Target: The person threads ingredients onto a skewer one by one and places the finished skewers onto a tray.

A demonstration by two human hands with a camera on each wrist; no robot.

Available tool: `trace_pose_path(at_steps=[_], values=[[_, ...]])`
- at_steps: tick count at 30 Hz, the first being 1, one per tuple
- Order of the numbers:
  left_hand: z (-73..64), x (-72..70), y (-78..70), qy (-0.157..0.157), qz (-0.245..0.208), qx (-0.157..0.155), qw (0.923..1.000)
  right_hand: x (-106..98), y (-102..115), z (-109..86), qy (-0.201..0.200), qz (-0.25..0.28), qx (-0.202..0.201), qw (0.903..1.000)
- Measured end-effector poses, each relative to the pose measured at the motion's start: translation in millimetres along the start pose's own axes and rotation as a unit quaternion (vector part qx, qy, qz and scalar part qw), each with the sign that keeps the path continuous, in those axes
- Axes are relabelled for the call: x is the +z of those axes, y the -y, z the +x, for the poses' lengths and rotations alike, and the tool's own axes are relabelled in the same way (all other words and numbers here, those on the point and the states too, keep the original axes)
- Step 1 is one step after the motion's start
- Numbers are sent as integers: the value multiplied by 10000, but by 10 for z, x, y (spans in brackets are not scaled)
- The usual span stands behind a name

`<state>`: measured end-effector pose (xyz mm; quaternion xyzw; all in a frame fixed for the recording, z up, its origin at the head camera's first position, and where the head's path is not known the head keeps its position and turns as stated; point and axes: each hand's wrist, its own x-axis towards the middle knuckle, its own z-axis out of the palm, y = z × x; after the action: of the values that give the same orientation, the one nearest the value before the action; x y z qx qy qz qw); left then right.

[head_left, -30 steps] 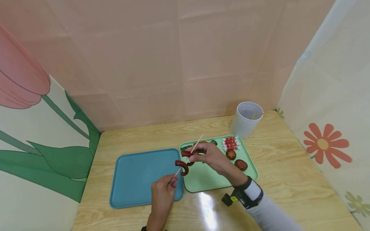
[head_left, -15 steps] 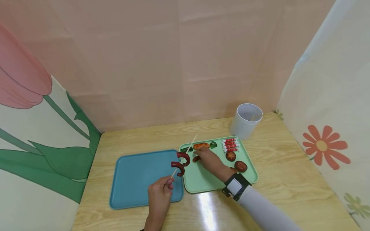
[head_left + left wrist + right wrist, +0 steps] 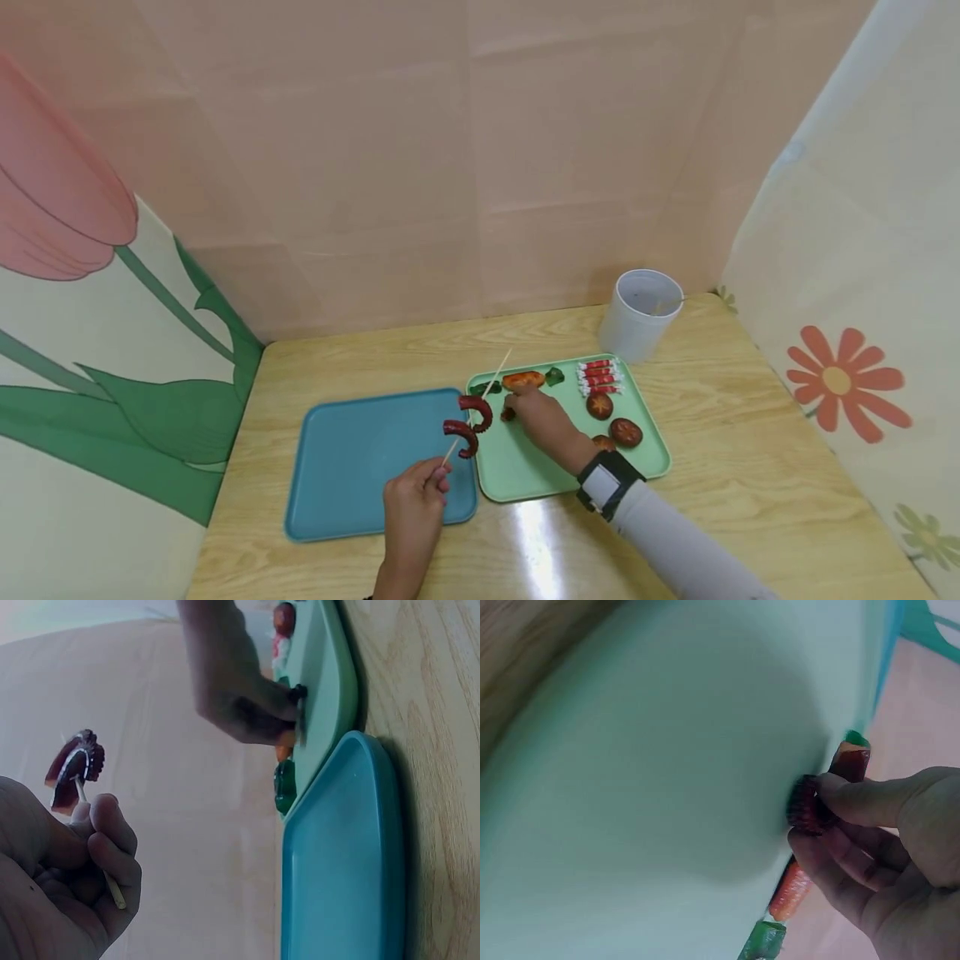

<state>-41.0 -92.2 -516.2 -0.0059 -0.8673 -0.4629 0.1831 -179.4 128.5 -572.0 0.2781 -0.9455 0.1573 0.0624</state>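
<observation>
My left hand (image 3: 414,508) grips a thin wooden skewer (image 3: 500,368) near its lower end. Threaded on it are two curled, dark red octopus tentacle pieces, an upper piece (image 3: 484,413) and a lower piece (image 3: 463,430). The skewer slants up and right, over the gap between the trays. In the right wrist view, the thumb and fingertips of my right hand (image 3: 885,840) pinch another dark tentacle piece (image 3: 805,806), close over the green tray (image 3: 517,487). In the head view this hand (image 3: 547,425) mostly hides that piece.
An orange-brown sausage-like piece (image 3: 523,380) lies between green pieces at the green tray's back. Red sticks with white ends (image 3: 598,377) and mushroom caps (image 3: 625,432) lie at its right. The blue tray (image 3: 352,467) sits left; a white bucket (image 3: 640,321) stands behind.
My right hand has left the skewer and reached onto the green tray, where its fingers have closed on a tentacle piece. The skewer, still in my left hand, has shifted slightly left.
</observation>
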Motion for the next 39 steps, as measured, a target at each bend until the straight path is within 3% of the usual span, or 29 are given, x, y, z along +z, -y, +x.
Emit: trace_pose_path(at_steps=[4, 9, 13, 16, 19, 25, 28, 32, 35, 39], values=[[-1, -7, -2, -1, -14, -24, 10000, -145, 31, 72, 114, 756, 208, 9969], [4, -6, -2, 4, -18, -36, 10000, -478, 98, 145, 197, 1704, 645, 9831], [6, -3, -5, 30, -48, -25, 10000, -748, 107, 157, -128, 2146, 858, 9728], [5, -1, -13, 76, -106, -92, 9999, -936, 103, 155, -415, 2574, 1070, 9595], [2, 1, -27, 140, -217, -171, 9995, -1105, 107, 144, -522, 3220, 1339, 9358], [-3, 8, -53, 264, -242, -300, 9989, -1353, 157, 113, -360, 4836, 1563, 8604], [-5, 13, -55, 269, -203, -347, 9988, -1418, 184, 105, -338, 5172, 1548, 8410], [-6, 21, -54, 266, -165, -331, 9990, -1461, 201, 101, -373, 5337, 1553, 8305], [-5, 24, -54, 266, -132, -281, 9992, -1480, 207, 94, -381, 5277, 1567, 8340], [0, 24, -56, 236, -48, -194, 9995, -1503, 218, 81, -395, 5028, 1633, 8479]])
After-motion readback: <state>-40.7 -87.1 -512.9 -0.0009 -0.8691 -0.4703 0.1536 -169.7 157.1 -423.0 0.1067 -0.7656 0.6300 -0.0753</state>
